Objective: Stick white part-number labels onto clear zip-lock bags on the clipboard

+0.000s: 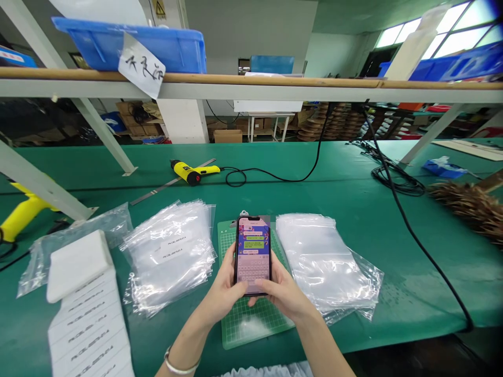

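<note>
A smartphone (253,256) with a chat and keyboard on its lit screen is held upright between my two hands over a green cutting mat (251,327). My left hand (226,288) wraps its left edge, thumb at the lower screen. On the other edge is my right hand (285,288), its thumb also at the keyboard. Left of the mat lies a stack of clear bags with printed labels (173,256). Another pile of clear bags (322,259) lies to the right. A folded strip of printed labels (88,324) rests at the far left.
A yellow heat gun (192,172) and a metal ruler (157,190) lie behind the bags. Black cables (412,220) hang down onto the right side. A shelf (275,90) with a blue bin (133,47) crosses above the green table (353,204). A brush (467,209) is far right.
</note>
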The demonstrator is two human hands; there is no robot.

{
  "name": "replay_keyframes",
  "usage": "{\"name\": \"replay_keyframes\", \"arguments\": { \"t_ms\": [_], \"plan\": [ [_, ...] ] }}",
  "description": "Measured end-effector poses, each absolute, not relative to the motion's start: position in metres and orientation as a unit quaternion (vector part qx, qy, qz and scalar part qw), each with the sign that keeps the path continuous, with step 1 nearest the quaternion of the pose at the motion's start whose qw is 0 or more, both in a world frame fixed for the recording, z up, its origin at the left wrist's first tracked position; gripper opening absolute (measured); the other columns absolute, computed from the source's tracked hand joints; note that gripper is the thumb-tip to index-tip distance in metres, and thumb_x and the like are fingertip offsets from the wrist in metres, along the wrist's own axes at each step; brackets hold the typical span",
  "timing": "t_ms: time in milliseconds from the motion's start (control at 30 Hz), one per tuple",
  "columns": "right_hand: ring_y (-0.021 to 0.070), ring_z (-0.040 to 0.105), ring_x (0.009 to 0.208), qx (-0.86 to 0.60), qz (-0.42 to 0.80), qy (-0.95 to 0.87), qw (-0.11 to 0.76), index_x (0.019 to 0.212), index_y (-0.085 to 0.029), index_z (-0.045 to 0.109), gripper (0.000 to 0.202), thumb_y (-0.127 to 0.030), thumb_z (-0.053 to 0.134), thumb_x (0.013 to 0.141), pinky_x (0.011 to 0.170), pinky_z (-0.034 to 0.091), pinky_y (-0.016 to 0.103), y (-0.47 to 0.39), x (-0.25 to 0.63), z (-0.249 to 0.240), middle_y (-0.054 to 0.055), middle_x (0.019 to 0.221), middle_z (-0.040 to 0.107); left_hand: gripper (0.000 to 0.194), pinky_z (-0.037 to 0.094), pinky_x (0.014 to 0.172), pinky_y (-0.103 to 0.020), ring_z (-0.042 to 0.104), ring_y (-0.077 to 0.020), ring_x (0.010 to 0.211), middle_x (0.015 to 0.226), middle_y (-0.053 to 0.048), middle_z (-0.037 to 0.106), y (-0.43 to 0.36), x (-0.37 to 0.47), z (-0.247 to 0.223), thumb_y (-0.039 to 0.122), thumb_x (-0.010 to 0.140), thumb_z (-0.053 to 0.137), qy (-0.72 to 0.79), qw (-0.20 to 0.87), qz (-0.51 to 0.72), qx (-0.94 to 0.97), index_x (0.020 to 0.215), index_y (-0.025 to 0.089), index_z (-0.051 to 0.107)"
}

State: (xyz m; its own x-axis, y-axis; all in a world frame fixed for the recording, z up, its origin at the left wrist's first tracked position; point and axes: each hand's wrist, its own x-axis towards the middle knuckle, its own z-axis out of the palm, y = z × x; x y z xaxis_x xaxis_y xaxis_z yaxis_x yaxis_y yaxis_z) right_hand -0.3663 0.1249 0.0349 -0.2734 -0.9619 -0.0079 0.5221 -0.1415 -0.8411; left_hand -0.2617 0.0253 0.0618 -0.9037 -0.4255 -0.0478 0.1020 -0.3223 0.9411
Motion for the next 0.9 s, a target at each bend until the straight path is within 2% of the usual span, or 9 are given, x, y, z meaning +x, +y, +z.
{"name": "replay_keyframes", "arguments": {
  "t_ms": [67, 267, 400, 467, 600, 700, 800, 867, 900],
  "plan": [
    [0.0187, 0.062, 0.089, -0.283, -0.696, 0.391, 0.531, 0.13, -0.029, 0.032, 0.065, -0.022, 0.066, 0.075, 0.06, 0.056, 0.026, 0.125, -0.367, 0.035, 0.006, 0.115, 0.059, 0.071, 0.051, 0.069, -0.03, 0.058, -0.0131, 0.063, 0.11, -0.008, 0.06, 0.026, -0.262, 0.063, 0.019, 0.074, 0.056, -0.562, 0.159, -0.799, 0.143, 0.136, 0.023, 0.023],
    [0.0199, 0.062, 0.089, -0.28, -0.693, 0.4, 0.531, 0.13, -0.027, 0.031, 0.066, -0.023, 0.067, 0.074, 0.06, 0.056, 0.026, 0.125, -0.366, 0.037, 0.008, 0.113, 0.059, 0.068, 0.05, 0.067, -0.028, 0.059, -0.0208, 0.088, 0.114, -0.01, 0.057, 0.027, -0.262, 0.064, 0.025, 0.077, 0.057, -0.573, 0.166, -0.789, 0.147, 0.136, 0.021, 0.023],
    [0.0192, 0.062, 0.088, -0.278, -0.69, 0.405, 0.532, 0.13, -0.028, 0.031, 0.064, -0.023, 0.066, 0.076, 0.06, 0.056, 0.025, 0.126, -0.366, 0.037, 0.008, 0.115, 0.057, 0.075, 0.05, 0.064, -0.03, 0.059, -0.016, 0.069, 0.114, -0.01, 0.058, 0.028, -0.263, 0.059, 0.026, 0.078, 0.056, -0.566, 0.157, -0.797, 0.141, 0.14, 0.022, 0.015],
    [0.0192, 0.062, 0.088, -0.28, -0.69, 0.409, 0.528, 0.13, -0.027, 0.031, 0.063, -0.023, 0.066, 0.076, 0.059, 0.056, 0.025, 0.126, -0.367, 0.037, 0.008, 0.115, 0.057, 0.077, 0.05, 0.068, -0.031, 0.06, -0.0164, 0.069, 0.114, -0.01, 0.058, 0.029, -0.264, 0.057, 0.027, 0.077, 0.057, -0.562, 0.161, -0.799, 0.139, 0.141, 0.021, 0.014],
    [0.0201, 0.062, 0.088, -0.282, -0.694, 0.402, 0.527, 0.13, -0.027, 0.032, 0.063, -0.022, 0.065, 0.076, 0.058, 0.056, 0.026, 0.128, -0.371, 0.037, 0.008, 0.114, 0.058, 0.074, 0.047, 0.081, -0.034, 0.058, -0.0232, 0.093, 0.118, -0.01, 0.056, 0.027, -0.267, 0.058, 0.032, 0.077, 0.06, -0.573, 0.166, -0.792, 0.131, 0.139, 0.022, 0.021],
    [0.0209, 0.062, 0.09, -0.282, -0.7, 0.392, 0.526, 0.13, -0.028, 0.032, 0.064, -0.021, 0.066, 0.075, 0.058, 0.056, 0.027, 0.129, -0.376, 0.04, 0.008, 0.116, 0.057, 0.063, 0.042, 0.09, -0.032, 0.045, -0.024, 0.116, 0.13, -0.008, 0.046, 0.019, -0.266, 0.057, 0.041, 0.085, 0.052, -0.61, 0.165, -0.762, 0.141, 0.137, 0.025, 0.022],
    [0.0218, 0.061, 0.093, -0.292, -0.713, 0.39, 0.505, 0.131, -0.027, 0.031, 0.067, -0.02, 0.067, 0.074, 0.058, 0.057, 0.027, 0.131, -0.385, 0.044, 0.008, 0.115, 0.057, 0.037, 0.043, 0.078, -0.028, 0.053, -0.0187, 0.1, 0.108, -0.006, 0.055, 0.009, -0.256, 0.051, 0.047, 0.092, 0.033, -0.703, 0.163, -0.655, 0.227, 0.117, 0.022, 0.041],
    [0.021, 0.061, 0.09, -0.302, -0.719, 0.392, 0.487, 0.131, -0.026, 0.032, 0.068, -0.02, 0.067, 0.073, 0.056, 0.056, 0.026, 0.131, -0.392, 0.048, 0.008, 0.113, 0.058, 0.033, 0.043, 0.066, -0.028, 0.054, -0.016, 0.077, 0.084, -0.003, 0.056, 0.007, -0.242, 0.044, 0.047, 0.092, 0.032, -0.786, 0.061, -0.583, 0.197, 0.094, 0.019, 0.05],
    [0.0208, 0.061, 0.09, -0.308, -0.721, 0.394, 0.479, 0.131, -0.026, 0.032, 0.068, -0.02, 0.067, 0.073, 0.056, 0.056, 0.026, 0.132, -0.396, 0.05, 0.009, 0.113, 0.058, 0.032, 0.043, 0.065, -0.028, 0.054, -0.0155, 0.074, 0.08, -0.002, 0.056, 0.009, -0.234, 0.04, 0.046, 0.092, 0.034, -0.819, -0.021, -0.558, 0.135, 0.088, 0.019, 0.052]
  ]
}}
